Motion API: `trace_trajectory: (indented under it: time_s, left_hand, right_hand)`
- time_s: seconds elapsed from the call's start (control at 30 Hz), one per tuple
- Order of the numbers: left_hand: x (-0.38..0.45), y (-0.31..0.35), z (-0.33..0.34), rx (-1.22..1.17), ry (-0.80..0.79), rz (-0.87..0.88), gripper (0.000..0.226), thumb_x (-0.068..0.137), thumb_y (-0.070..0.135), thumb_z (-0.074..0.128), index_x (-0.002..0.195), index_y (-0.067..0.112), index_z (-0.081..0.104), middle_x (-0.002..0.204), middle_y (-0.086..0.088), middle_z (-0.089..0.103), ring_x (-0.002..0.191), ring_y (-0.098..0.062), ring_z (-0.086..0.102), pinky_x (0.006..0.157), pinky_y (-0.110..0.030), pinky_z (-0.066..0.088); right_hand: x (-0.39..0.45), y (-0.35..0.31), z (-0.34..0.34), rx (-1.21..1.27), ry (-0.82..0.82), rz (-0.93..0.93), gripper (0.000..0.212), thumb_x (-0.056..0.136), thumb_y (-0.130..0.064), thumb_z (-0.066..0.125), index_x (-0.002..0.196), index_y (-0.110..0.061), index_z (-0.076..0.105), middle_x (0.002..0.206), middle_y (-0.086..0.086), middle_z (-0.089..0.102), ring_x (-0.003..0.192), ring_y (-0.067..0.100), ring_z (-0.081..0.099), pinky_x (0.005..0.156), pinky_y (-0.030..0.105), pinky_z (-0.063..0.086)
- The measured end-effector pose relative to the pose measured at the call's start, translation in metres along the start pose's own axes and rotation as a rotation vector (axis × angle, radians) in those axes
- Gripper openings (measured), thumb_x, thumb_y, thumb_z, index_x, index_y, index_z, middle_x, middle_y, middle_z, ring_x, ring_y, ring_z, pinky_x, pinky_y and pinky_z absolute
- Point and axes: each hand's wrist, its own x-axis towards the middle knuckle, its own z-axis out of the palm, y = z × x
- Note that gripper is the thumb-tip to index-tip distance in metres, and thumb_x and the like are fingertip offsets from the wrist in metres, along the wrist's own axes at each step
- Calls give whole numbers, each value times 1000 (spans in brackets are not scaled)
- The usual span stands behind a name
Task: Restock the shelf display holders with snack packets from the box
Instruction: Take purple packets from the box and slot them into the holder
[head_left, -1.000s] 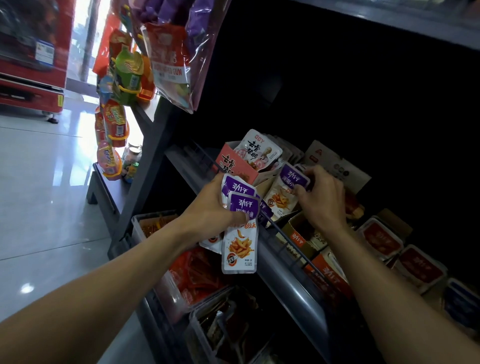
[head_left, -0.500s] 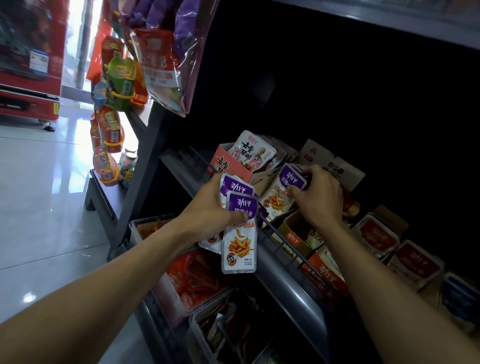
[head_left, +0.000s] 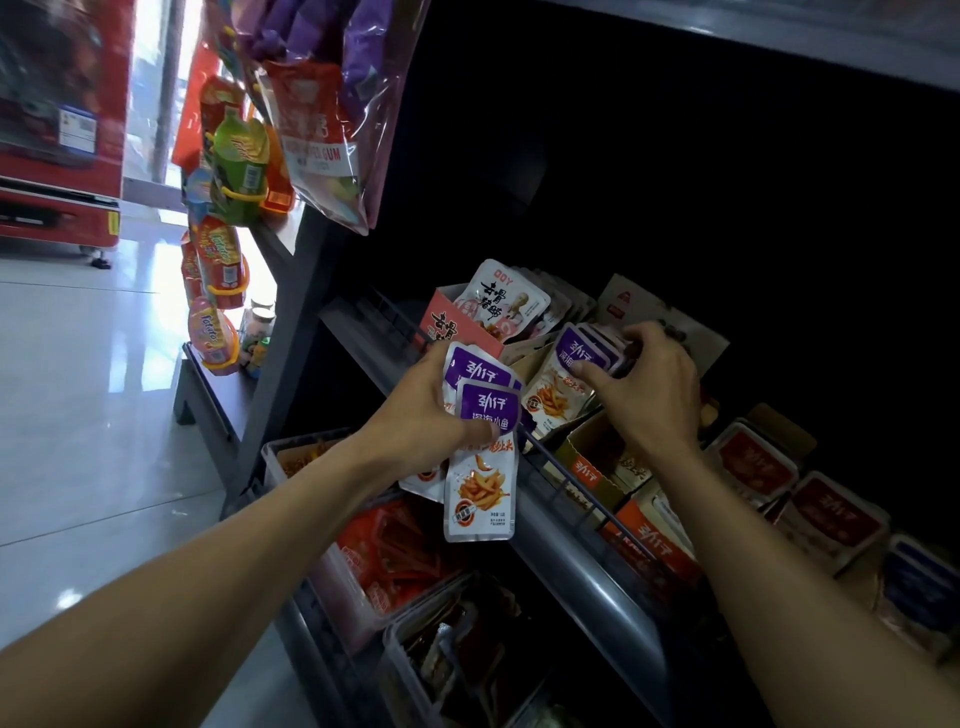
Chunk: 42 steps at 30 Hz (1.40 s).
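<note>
From the head camera I look down along both of my bare forearms toward a dark store shelf. My left hand (head_left: 423, 415) is curled around a small fan of purple-topped snack packets (head_left: 480, 457), thumb pressed across the front one; the packets hang in front of the shelf's grey front rail (head_left: 587, 561), their lower halves showing orange strips of food on white. My right hand (head_left: 644, 384) reaches further in, fingers and thumb pinching the purple tops of a stack of matching packets (head_left: 563, 384) that stand upright in a cardboard display holder (head_left: 587, 462) on the shelf. Just left of that holder sits a pink display box (head_left: 452, 325) with white packets (head_left: 506, 301) printed in black lettering leaning up out of it. Behind my right hand a pale cardboard flap (head_left: 649, 306) stands up. To the right along the shelf run more holders filled with red-labelled packets (head_left: 753, 462), and a blue-labelled one (head_left: 919, 587) near the frame edge. Below the rail, clear plastic bins (head_left: 332, 577) hold red packets and darker ones I cannot make out. At upper left, a hanging clear bag of gum (head_left: 317, 135) and clipped crisp tubes (head_left: 218, 260) dangle at the end of the shelf unit, with glossy floor tiles (head_left: 83, 415) and a red cabinet (head_left: 57, 119) beyond.
</note>
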Motion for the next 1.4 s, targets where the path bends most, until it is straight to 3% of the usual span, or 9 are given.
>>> trace_trajectory:
  time_s: [0.13,0.4,0.57,0.77,0.93,1.07,1.17,1.23,1.4]
  left_hand:
    - [2,7,3,-93,-46,-23,64,82,3,74,132,27,43,107,5,70,92,-8,71,74,-24,58]
    - [-3,32,16,-207,-142,12,68,91,5,63,148,28,35,108,-3,73,92,-16,72,75,-24,59]
    - [-14,38,16,-118,-207,31,102,75,0,80,152,29,19,109,0,72,86,-14,74,67,-22,58]
    - [-24,32,22,115,-148,72,33,87,10,72,115,24,60,100,5,75,88,-10,73,87,-39,58]
    - [-26,39,10,162,-212,92,28,97,12,59,124,19,63,102,9,72,91,-4,69,73,-17,54]
    - [-27,44,8,55,-234,77,32,92,5,64,121,20,65,97,6,74,83,-4,71,65,-13,52]
    - [-24,40,4,-61,-177,-4,51,81,6,76,128,18,61,114,-3,70,94,-11,71,78,-22,58]
    - [-24,37,3,-131,-135,-95,45,75,8,80,117,11,65,111,-8,72,95,-18,72,87,-32,58]
    - [-23,36,5,-384,-156,-241,24,79,0,72,104,-2,69,101,-18,74,88,-25,74,74,-32,62]
  right_hand:
    - [-11,-17,-24,309,75,-46,25,89,-33,69,105,-17,59,90,-9,56,85,11,58,69,22,49]
    - [-43,-57,-55,676,-589,142,28,92,-29,67,115,-16,58,97,-5,72,80,8,72,57,17,53]
    - [-50,-57,-59,827,-533,327,15,91,-19,70,104,-12,66,89,4,77,77,17,74,61,27,56]
    - [-62,-54,-61,859,-397,479,11,99,-19,59,103,-15,67,83,0,75,69,12,72,53,22,52]
    - [-61,-51,-75,895,-531,504,28,87,-28,73,110,-15,64,96,7,73,71,11,71,53,23,53]
    - [-59,-50,-76,895,-617,494,28,83,-29,76,106,-13,70,88,2,75,73,12,70,58,24,53]
    - [-56,-49,-72,944,-595,548,17,87,-25,72,98,-13,72,82,2,74,73,13,69,63,28,55]
    - [-55,-49,-71,973,-571,563,14,87,-24,71,95,-13,72,80,2,73,73,13,68,67,29,54]
    - [-57,-47,-66,1048,-502,645,14,88,-23,71,95,-11,72,77,1,73,69,11,68,58,25,53]
